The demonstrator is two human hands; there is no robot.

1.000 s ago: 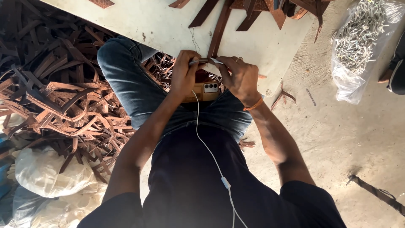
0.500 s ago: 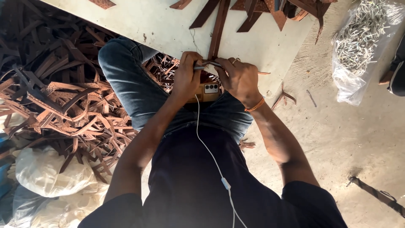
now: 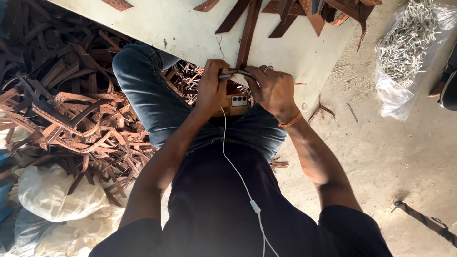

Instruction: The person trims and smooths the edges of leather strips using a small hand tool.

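My left hand (image 3: 212, 85) and my right hand (image 3: 272, 88) are close together at the near edge of a white board (image 3: 181, 28). Both grip a small dark metal tool (image 3: 234, 73) at the near end of a long brown leather strap (image 3: 248, 33) that runs away across the board. A phone (image 3: 236, 102) with a tan back lies on my lap just under the hands. A white cable (image 3: 238, 171) runs from it up my dark shirt. An orange band circles my right wrist.
A big heap of brown leather straps (image 3: 57, 104) fills the floor at left. More straps (image 3: 309, 9) lie at the board's far end. A clear bag of pale metal pieces (image 3: 404, 47) sits at right. White sacks (image 3: 52, 195) lie at lower left.
Both hands have stayed at the board's edge on the tool and strap; they shifted only slightly.
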